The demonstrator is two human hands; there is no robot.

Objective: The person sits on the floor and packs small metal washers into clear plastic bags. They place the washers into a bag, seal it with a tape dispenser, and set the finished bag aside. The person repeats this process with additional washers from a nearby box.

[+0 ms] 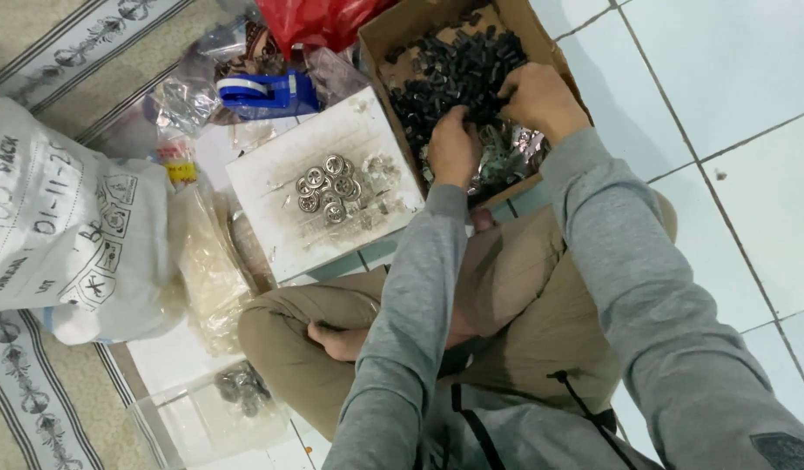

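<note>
White floor tiles and a patterned mat carry the work, seen from above a cross-legged sitter in grey sleeves. Both hands reach into a cardboard box (377,39) of small black pieces (458,70): the left hand (452,148) is curled, fingers buried among them beside shiny foil-like scraps (506,157); the right hand (537,97) cups the heap, and whether either has hold of a piece cannot be told. Judging by a small cluster of round metal discs (329,187) on the white board (280,235) against the full box, little appears done. Nearby lie a blue tape dispenser (267,91), a printed white sack (62,226), clear bags (206,261) and a clear tub (201,418); nothing blocks the box.
</note>
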